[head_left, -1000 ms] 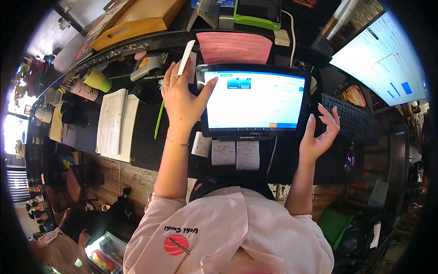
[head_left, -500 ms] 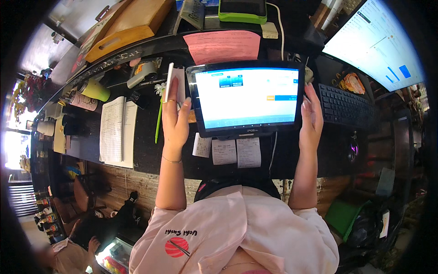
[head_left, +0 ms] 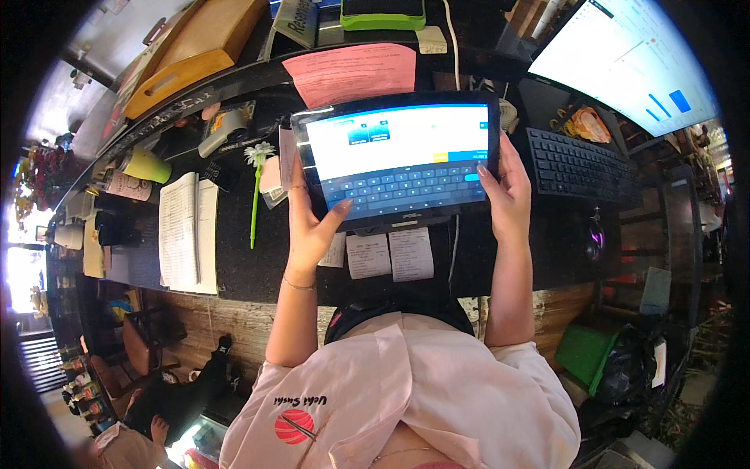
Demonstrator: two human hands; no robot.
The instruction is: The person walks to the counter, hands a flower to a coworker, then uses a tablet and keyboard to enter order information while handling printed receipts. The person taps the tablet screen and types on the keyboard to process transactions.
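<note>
A black touchscreen terminal (head_left: 398, 152) faces me above the counter, tilted, with an on-screen keyboard lit across its lower half. My left hand (head_left: 308, 234) grips its left edge, with the thumb over the keyboard's lower left corner. A thin pale slab (head_left: 287, 148) shows beside those fingers; whether they hold it I cannot tell. On the opposite edge my right hand (head_left: 509, 187) is closed round the frame, its thumb over the keyboard's right side. Below the screen lie printed receipts (head_left: 412, 255). A green-stemmed flower pen (head_left: 255, 195) lies left of my left hand.
To the right are a black keyboard (head_left: 574, 164), a mouse (head_left: 596, 234) and a bright monitor (head_left: 625, 66). A pink sheet (head_left: 351, 72) lies behind the terminal. Leftward are an open notebook (head_left: 180, 230), a green cup (head_left: 148, 164) and a wooden tray (head_left: 195, 66). Someone sits at lower left.
The on-screen keyboard has appeared. Both thumbs have come over the screen, and my left hand has closed on the terminal's edge. The pale slab has shifted lower beside it.
</note>
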